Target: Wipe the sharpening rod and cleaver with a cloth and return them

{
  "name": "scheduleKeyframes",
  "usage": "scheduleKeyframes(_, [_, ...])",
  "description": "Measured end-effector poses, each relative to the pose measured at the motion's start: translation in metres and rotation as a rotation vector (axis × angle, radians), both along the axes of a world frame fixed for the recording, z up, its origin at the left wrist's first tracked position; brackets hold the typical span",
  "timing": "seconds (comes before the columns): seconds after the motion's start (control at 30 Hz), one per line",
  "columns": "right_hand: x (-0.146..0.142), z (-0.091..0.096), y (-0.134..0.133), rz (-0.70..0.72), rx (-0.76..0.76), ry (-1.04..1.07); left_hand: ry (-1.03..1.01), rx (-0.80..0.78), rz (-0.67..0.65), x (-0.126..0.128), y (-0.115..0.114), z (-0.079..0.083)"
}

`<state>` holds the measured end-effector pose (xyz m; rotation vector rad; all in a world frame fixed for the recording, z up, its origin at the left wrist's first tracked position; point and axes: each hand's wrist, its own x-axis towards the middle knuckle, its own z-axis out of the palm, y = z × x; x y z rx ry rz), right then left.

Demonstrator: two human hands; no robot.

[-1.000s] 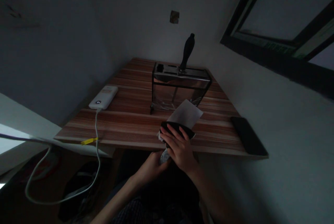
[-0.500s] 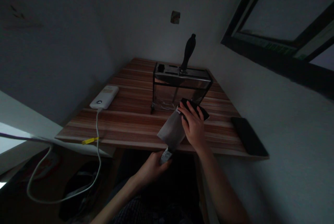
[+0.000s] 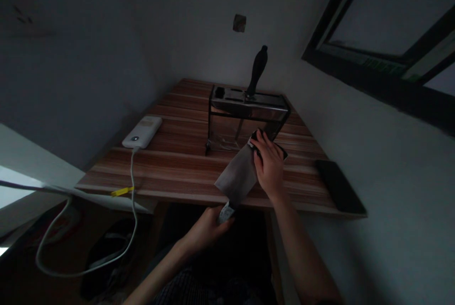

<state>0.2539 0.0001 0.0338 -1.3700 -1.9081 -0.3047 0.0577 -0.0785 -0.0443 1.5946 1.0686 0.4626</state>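
Note:
My left hand (image 3: 209,225) is closed around the patterned handle (image 3: 226,212) of a cleaver (image 3: 237,175), below the table's front edge. Its broad grey blade slants up and away to the right over the tabletop. At the blade's far end, my right hand (image 3: 270,167) presses a black cloth (image 3: 280,149) with a pale edge against the metal, fingers bent over it. Part of the cloth is hidden under those fingers. Just behind stands a clear-sided knife block (image 3: 227,127) with a metal top, and a black-handled tool (image 3: 259,70) stands upright in its slot.
On the left of the wood-grain table (image 3: 170,172) lies a white power bank (image 3: 142,132) with a white cable (image 3: 133,205) hanging off the edge, a yellow tag (image 3: 122,192) beside it. A black phone-like slab (image 3: 340,186) lies at the right edge. Walls enclose the table.
My right hand has slid the cloth a little up and right, towards the blade's far end, baring more of the blade. My left hand keeps its hold on the handle.

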Motion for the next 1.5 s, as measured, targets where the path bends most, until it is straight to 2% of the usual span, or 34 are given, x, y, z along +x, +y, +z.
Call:
scheduleKeyframes(0.2, [0.002,-0.001,-0.005,0.024,0.007,0.013,0.006,0.034,-0.001,0.0,0.001,0.007])
scheduleKeyframes(0.33, [-0.009,-0.008,-0.016,0.092,-0.036,-0.009,0.011,0.049,0.038,0.002,0.0,0.007])
scheduleKeyframes(0.57, [-0.048,-0.038,-0.059,0.269,-0.206,-0.039,-0.097,0.003,0.042,0.006,-0.002,-0.001])
scheduleKeyframes(0.7, [-0.061,-0.045,-0.08,0.345,-0.265,-0.055,-0.1,0.048,0.056,0.005,-0.002,-0.011])
scheduleKeyframes(0.8, [-0.065,-0.046,-0.087,0.421,-0.304,-0.086,-0.104,0.143,0.105,0.004,-0.004,-0.016])
scheduleKeyframes(0.87, [-0.065,-0.046,-0.09,0.458,-0.314,-0.11,-0.09,0.19,0.114,0.003,-0.004,-0.015])
scheduleKeyframes(1.03, [-0.062,-0.049,-0.088,0.477,-0.296,-0.144,-0.068,0.18,0.103,0.004,-0.004,-0.01])
scheduleKeyframes(1.2, [-0.058,-0.051,-0.086,0.486,-0.294,-0.191,-0.098,0.186,0.081,0.003,-0.003,-0.015])
scheduleKeyframes(1.5, [-0.047,-0.045,-0.079,0.481,-0.294,-0.276,-0.068,0.124,0.069,0.003,-0.002,-0.014])
